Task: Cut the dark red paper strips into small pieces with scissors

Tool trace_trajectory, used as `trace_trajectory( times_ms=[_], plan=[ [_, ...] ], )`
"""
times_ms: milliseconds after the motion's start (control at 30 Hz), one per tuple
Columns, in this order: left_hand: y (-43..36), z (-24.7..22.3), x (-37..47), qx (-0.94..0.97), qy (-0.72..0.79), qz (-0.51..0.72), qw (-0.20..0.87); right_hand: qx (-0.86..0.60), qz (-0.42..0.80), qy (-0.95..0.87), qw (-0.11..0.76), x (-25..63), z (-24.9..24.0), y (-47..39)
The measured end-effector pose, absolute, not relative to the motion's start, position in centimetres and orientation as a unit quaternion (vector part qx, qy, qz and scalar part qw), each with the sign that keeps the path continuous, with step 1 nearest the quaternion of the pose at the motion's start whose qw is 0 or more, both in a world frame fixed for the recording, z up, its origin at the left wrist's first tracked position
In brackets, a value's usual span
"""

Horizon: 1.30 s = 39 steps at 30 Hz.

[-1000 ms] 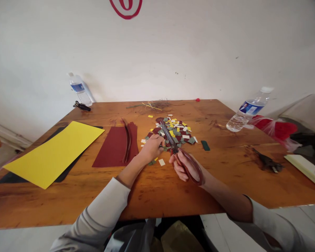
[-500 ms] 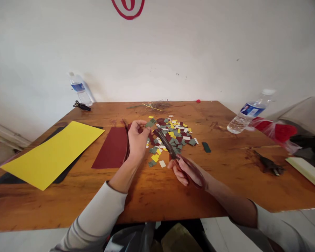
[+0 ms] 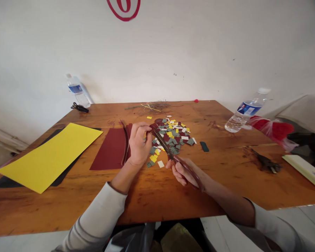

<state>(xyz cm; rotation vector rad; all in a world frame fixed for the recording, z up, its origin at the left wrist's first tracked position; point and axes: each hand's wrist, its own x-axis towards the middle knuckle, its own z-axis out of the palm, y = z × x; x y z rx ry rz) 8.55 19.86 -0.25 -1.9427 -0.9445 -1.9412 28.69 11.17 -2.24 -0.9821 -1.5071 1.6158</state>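
Note:
My right hand (image 3: 183, 171) is closed on the handles of a pair of scissors (image 3: 165, 144), whose blades point up and left over a pile of small paper pieces (image 3: 177, 133) in green, yellow, white and dark red. At the blade tips, my left hand (image 3: 141, 142) has its fingers pinched together; whatever they hold is too small or hidden to name. Just left of that hand lie dark red paper strips (image 3: 126, 145), curved and upright, beside a dark red sheet (image 3: 107, 150).
A yellow sheet (image 3: 52, 154) overlaps a black one on the left. Water bottles stand at the back left (image 3: 78, 92) and on the right (image 3: 245, 112). Thin wires (image 3: 154, 106) lie at the back. A black tool (image 3: 266, 162) and a wrapped red bundle (image 3: 273, 129) are at the right.
The green pieces at my left fingertips no longer show there. My left hand has turned, its fingers now curled in at the scissor tips. The view has shifted slightly.

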Motion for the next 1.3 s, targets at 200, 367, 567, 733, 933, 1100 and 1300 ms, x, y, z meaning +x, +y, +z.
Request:
trace_trajectory(
  times_ms=[200, 367, 567, 733, 933, 1100, 1300],
  plan=[
    [19.5, -0.4, 9.0, -0.665, -0.318, -0.673, 0.061, -0.404, 0.612, -0.581, 0.353, 28.7, -2.5, 11.4],
    [18.5, 0.6, 10.0, -0.527, -0.364, -0.726, -0.250, -0.429, 0.610, -0.555, 0.368, 28.4, -2.6, 11.5],
    [18.3, 2.2, 10.4, -0.412, -0.333, -0.636, -0.561, -0.488, 0.548, -0.577, 0.358, 28.2, -2.3, 11.5],
    [18.2, 2.9, 10.3, -0.377, -0.337, -0.633, -0.586, -0.515, 0.491, -0.609, 0.351, 28.3, -2.2, 11.5],
    [18.2, 3.1, 10.1, -0.360, -0.342, -0.627, -0.600, -0.501, 0.489, -0.620, 0.356, 28.3, -2.2, 11.5],
    [18.1, 3.1, 10.2, -0.361, -0.344, -0.638, -0.587, -0.460, 0.536, -0.608, 0.362, 28.3, -1.7, 11.3],
    [18.0, 3.0, 10.6, -0.349, -0.351, -0.650, -0.577, -0.468, 0.538, -0.595, 0.372, 28.3, -2.2, 11.3]
  ],
)
